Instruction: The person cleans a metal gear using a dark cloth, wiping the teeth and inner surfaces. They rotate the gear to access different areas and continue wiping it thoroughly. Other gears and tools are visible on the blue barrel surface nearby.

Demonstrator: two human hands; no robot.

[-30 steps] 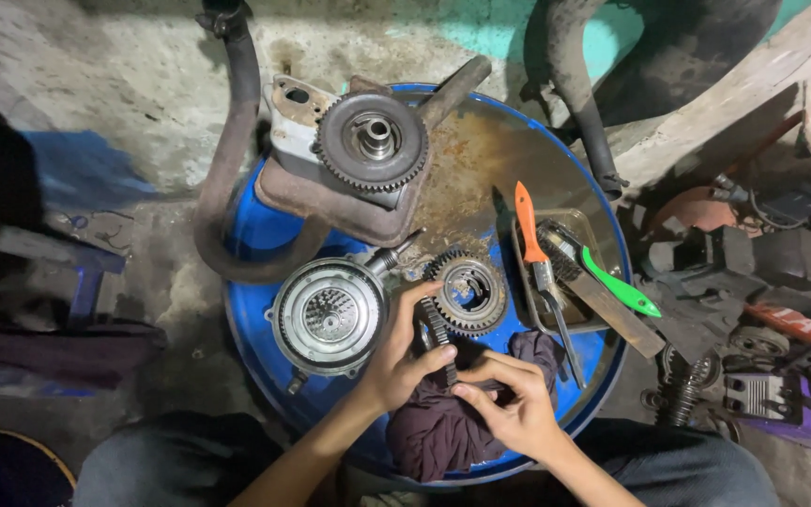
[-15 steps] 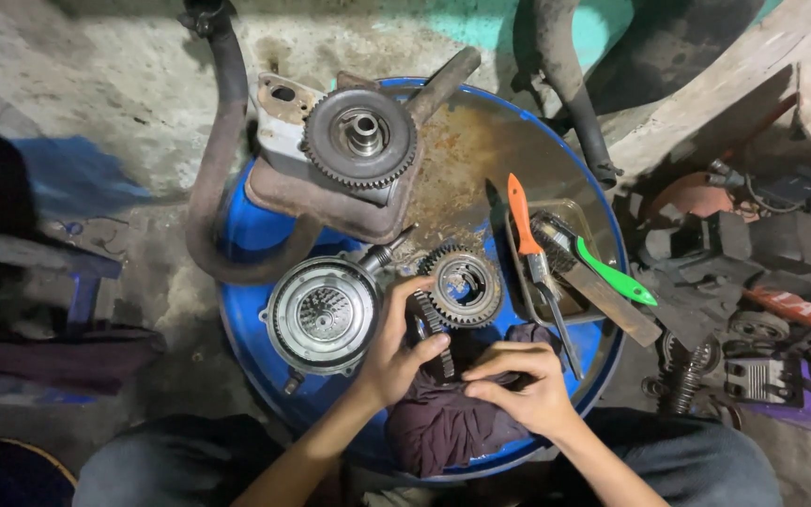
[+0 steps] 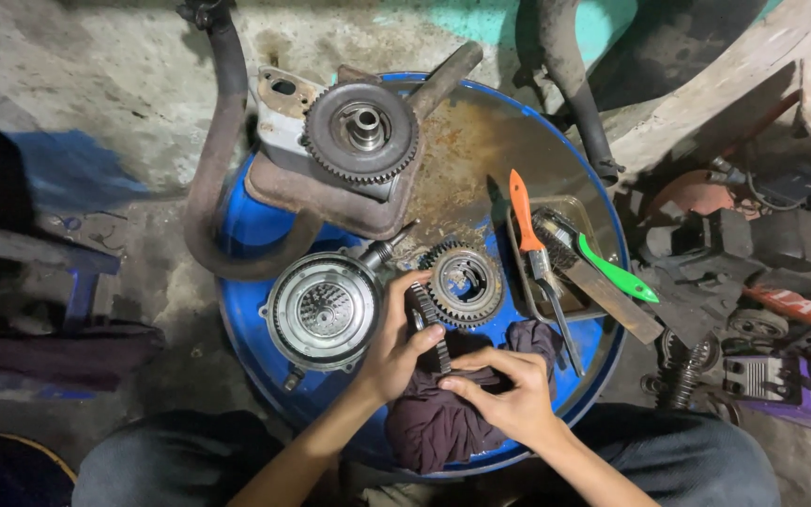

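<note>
My left hand [image 3: 394,345] grips a thin toothed gear [image 3: 432,324] held on edge, just in front of a larger round gear [image 3: 463,284] lying flat on the blue drum top [image 3: 255,230]. My right hand [image 3: 507,394] presses a dark maroon rag [image 3: 443,418] against the lower part of that thin gear. Left of my hands lies a round metal clutch housing [image 3: 322,311]. Farther back sits an engine part with a big toothed wheel [image 3: 360,131] on top.
A metal tray [image 3: 539,258] at the right holds an orange-handled tool [image 3: 527,230] and a green-handled brush [image 3: 603,268]. A bent exhaust pipe [image 3: 213,178] curves along the drum's left. Engine parts and springs [image 3: 762,310] crowd the floor at right. My knees flank the drum.
The view has shifted slightly, so the drum top sits a little lower and left. My hands have kept hold of the thin gear and rag, with the right hand working the cloth closer under the gear.
</note>
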